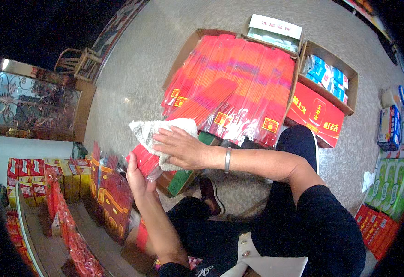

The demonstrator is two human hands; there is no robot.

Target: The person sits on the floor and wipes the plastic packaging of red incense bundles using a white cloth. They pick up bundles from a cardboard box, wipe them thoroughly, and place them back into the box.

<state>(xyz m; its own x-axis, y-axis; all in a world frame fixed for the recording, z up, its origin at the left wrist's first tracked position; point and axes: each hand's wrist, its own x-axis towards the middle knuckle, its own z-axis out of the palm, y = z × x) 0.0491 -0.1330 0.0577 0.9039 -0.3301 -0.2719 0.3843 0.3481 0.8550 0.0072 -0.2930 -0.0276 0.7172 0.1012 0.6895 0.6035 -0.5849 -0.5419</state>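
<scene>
My left hand [141, 173] grips the near end of a clear plastic pack of red incense sticks [205, 100], which slants up and away to the right. My right hand [184, 149], with a silver bangle at the wrist, lies flat on a folded white cloth [146, 133] and presses it onto the upper face of the pack. The cloth hides the pack's middle. Beyond, many similar red packs [257, 72] with yellow-and-red labels fill a cardboard box [179, 65]. The held pack's far end overlaps them.
Right of the box are a red drink carton [316, 110] and a carton of blue packets [326, 76]. A box with a white flap [274, 27] stands behind. Shelves with red plastic-wrapped goods [70, 225] flank my left; green packs [385, 187] are stacked far right.
</scene>
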